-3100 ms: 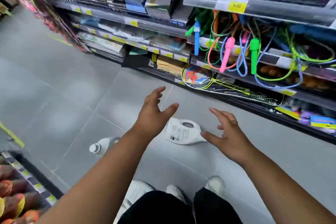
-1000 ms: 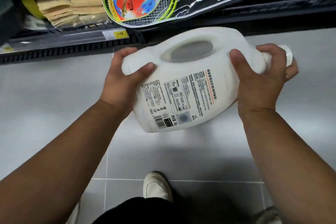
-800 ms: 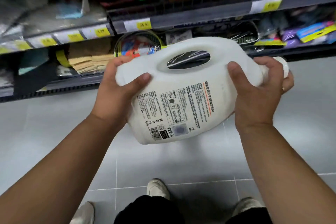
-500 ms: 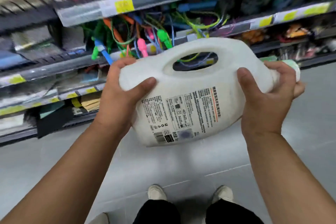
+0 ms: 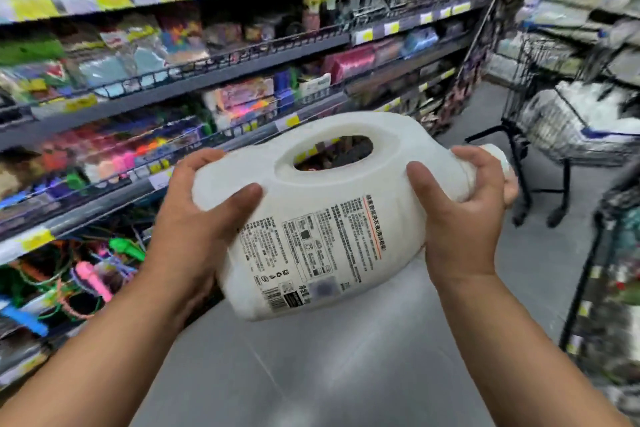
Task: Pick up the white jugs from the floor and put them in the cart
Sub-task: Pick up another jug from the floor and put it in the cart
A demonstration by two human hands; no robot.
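In the head view, the white detergent jug (image 5: 322,218) is in mid-air above the aisle floor (image 5: 346,374), lying on its side with the printed label facing up. The left hand (image 5: 197,218) is curled round its base end, thumb pressed on the label face. The right hand (image 5: 464,218) is wrapped round the neck just below the cap (image 5: 500,158). The wire cart (image 5: 568,128) stands well apart, ahead and to the right, with pale goods already in its basket. The step looks like the carry to the cart. It is best done with both hands on, the jug level and close to the body and clear of the shelves (image 5: 207,80) on the left. Lift the jug over the cart's near rim, base end first, and lower it in rather than drop it.
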